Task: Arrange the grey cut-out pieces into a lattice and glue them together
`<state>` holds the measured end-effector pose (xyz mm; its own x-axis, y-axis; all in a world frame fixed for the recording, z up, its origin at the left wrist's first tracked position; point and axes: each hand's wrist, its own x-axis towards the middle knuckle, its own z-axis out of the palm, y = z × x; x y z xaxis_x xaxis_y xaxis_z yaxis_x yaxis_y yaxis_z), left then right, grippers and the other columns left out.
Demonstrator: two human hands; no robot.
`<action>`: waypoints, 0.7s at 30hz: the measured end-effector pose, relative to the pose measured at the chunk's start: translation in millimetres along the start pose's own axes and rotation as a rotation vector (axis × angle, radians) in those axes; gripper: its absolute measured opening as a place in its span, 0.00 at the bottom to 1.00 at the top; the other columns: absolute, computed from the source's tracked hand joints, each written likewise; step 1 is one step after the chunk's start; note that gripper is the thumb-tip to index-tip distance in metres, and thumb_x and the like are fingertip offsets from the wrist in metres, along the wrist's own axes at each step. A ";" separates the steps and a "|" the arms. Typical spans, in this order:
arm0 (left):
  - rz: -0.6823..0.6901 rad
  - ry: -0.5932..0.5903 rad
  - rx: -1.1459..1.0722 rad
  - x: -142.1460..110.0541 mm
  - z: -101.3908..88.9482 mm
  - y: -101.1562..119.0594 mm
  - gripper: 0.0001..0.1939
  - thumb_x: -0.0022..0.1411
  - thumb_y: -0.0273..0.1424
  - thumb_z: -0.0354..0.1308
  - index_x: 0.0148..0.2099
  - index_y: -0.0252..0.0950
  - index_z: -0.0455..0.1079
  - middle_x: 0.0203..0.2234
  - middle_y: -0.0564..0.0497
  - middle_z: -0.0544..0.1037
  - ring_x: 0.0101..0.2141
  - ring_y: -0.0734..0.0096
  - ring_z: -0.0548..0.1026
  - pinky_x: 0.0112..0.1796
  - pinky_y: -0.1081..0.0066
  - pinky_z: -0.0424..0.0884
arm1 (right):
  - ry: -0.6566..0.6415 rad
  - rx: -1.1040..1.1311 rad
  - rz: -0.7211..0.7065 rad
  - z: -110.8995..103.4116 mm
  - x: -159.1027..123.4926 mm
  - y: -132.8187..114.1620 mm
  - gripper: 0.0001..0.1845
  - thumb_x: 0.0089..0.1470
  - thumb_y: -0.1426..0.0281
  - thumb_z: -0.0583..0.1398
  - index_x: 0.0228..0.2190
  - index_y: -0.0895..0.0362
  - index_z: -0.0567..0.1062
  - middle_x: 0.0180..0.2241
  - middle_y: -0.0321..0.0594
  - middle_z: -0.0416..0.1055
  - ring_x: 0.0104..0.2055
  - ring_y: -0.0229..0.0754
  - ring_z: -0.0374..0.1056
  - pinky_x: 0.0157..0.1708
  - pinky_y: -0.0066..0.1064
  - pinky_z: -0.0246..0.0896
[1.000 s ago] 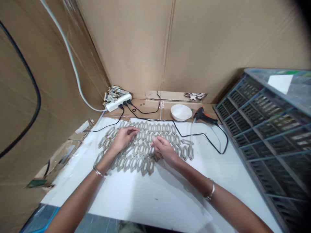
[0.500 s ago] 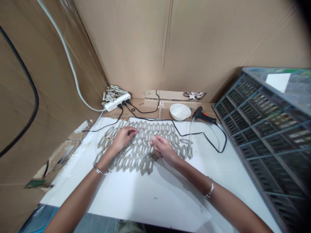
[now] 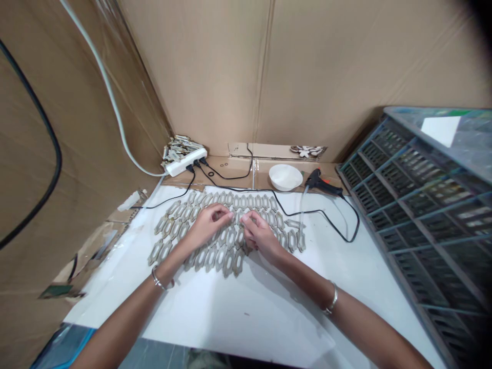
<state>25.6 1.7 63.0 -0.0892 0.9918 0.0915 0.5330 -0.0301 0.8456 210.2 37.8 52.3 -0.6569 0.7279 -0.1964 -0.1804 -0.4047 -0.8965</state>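
Rows of small grey-beige frame-shaped pieces [image 3: 229, 260], long and pointed at the ends with a pale oval middle, lie on the white tabletop [image 3: 230, 312]. Over the middle rows my left hand [image 3: 210, 221] is closed in a pinch, thumb against fingertips. Close by on its right, my right hand [image 3: 258, 230] is also pinched, fingers curled under. The two sets of fingertips nearly meet. Whatever is between them is too small or hidden to make out. Both hands cover some of the pieces beneath.
A white bowl [image 3: 285, 177] and a black glue gun [image 3: 322, 182] with its cord sit at the back. Behind on the left, a white power strip [image 3: 186, 162] lies before a heap of similar pieces [image 3: 180, 147]. A grey plastic crate [image 3: 415, 215] stands at right, cardboard walls around.
My left hand has moved right, from the left-centre pieces to beside my right hand, uncovering pieces at left. The right hand has hardly moved.
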 end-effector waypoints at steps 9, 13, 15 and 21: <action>-0.160 -0.209 -0.467 -9.5 18.0 9.5 0.17 0.57 0.44 0.63 0.38 0.34 0.73 0.33 0.49 0.79 0.34 0.67 0.75 0.39 0.70 0.67 | -0.049 -0.100 -0.041 -1.5 -0.2 2.7 0.19 0.57 0.51 0.57 0.37 0.51 0.59 0.13 0.19 0.49 0.13 0.29 0.40 0.13 0.20 0.37; -0.192 -0.178 -0.465 -8.9 17.6 9.1 0.17 0.56 0.44 0.63 0.36 0.33 0.73 0.30 0.50 0.78 0.32 0.68 0.74 0.36 0.71 0.67 | -0.051 -0.138 -0.043 -2.1 0.4 3.9 0.18 0.58 0.51 0.57 0.38 0.51 0.60 0.13 0.19 0.50 0.13 0.29 0.40 0.13 0.21 0.37; -0.194 -0.148 -0.430 -8.1 15.4 10.5 0.17 0.55 0.44 0.63 0.36 0.33 0.74 0.29 0.50 0.78 0.31 0.69 0.74 0.35 0.71 0.66 | -0.039 -0.144 -0.038 -1.6 0.2 3.8 0.18 0.58 0.52 0.56 0.38 0.51 0.60 0.13 0.19 0.49 0.13 0.29 0.40 0.13 0.21 0.37; -0.215 -0.190 -0.433 -8.1 10.8 11.6 0.18 0.56 0.46 0.63 0.35 0.34 0.74 0.29 0.49 0.79 0.32 0.66 0.75 0.36 0.69 0.68 | 0.003 -0.194 -0.052 0.3 -0.8 2.3 0.18 0.58 0.52 0.57 0.36 0.52 0.60 0.13 0.21 0.51 0.13 0.29 0.42 0.14 0.21 0.39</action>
<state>41.6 -5.3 66.4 0.0170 0.9851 -0.1710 0.1192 0.1678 0.9786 210.1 36.2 50.5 -0.6484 0.7467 -0.1483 -0.0700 -0.2524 -0.9651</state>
